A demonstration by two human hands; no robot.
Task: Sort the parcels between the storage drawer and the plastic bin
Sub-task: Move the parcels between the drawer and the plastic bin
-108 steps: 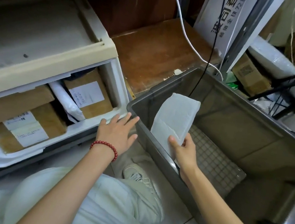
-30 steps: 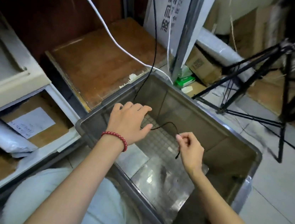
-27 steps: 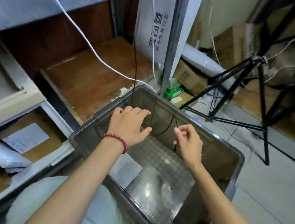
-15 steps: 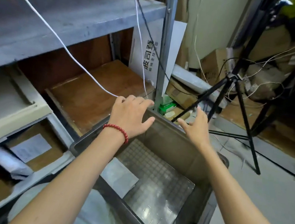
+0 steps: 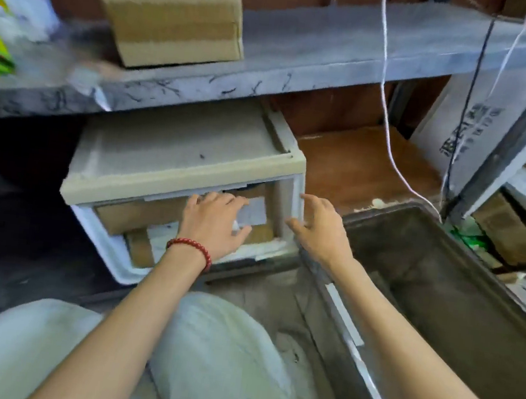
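The white storage drawer [image 5: 106, 246] stands pulled out under its beige-topped cabinet [image 5: 174, 152], holding brown cardboard parcels [image 5: 133, 216] with white labels. My left hand [image 5: 215, 223], with a red bead bracelet, reaches into the drawer with fingers spread over a labelled parcel [image 5: 255, 213] and holds nothing. My right hand [image 5: 317, 229] hovers open beside the drawer's right front corner, empty. The grey plastic bin [image 5: 462, 290] sits at the right. Its floor is blurred and no parcel can be made out in it.
A taped cardboard box [image 5: 175, 16] rests on the grey shelf [image 5: 306, 55] above. White and black cables [image 5: 384, 114] hang down by a metal shelf post [image 5: 511, 137]. A brown wooden board [image 5: 358, 171] lies behind the bin. My knees fill the foreground.
The view swung left from the bin to the drawer. Both hands left the bin's far rim; the left now reaches into the drawer and the right hovers beside it.
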